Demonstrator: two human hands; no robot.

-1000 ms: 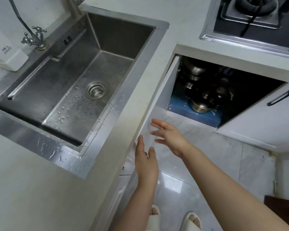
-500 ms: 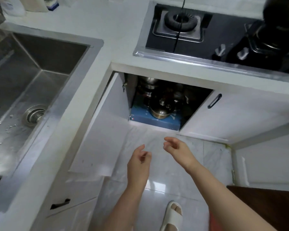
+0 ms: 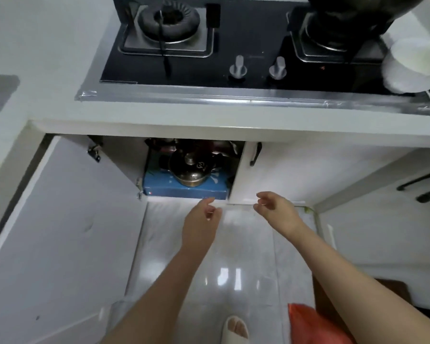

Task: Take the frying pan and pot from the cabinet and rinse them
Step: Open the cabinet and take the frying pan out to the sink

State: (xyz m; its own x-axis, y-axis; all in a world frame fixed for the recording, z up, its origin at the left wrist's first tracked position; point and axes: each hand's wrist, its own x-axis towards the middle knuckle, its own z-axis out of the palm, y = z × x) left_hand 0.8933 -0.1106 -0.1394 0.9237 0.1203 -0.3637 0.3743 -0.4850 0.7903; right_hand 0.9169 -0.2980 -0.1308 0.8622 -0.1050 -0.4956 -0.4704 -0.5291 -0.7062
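Observation:
The cabinet [image 3: 124, 155] under the stove stands open. Inside it a steel pot [image 3: 190, 173] with a dark lid and a knob sits on a blue box [image 3: 184, 188]. Dark cookware [image 3: 199, 146] lies behind the pot, too dim to tell apart; I cannot make out a frying pan. My left hand [image 3: 201, 223] hovers just below the cabinet's front edge, fingers loosely curled, holding nothing. My right hand [image 3: 274, 207] is beside it to the right, in front of the shut door, also empty with fingers apart.
The open white door [image 3: 60, 239] swings out on the left. The shut door [image 3: 296, 170] with a black handle is on the right. Above is a gas stove [image 3: 233, 45] with a dark pan and a white bowl [image 3: 412, 63]. Glossy floor tiles below.
The view has swung right from the sink to the stove and cabinet. Both hands have risen toward the cabinet opening and spread apart.

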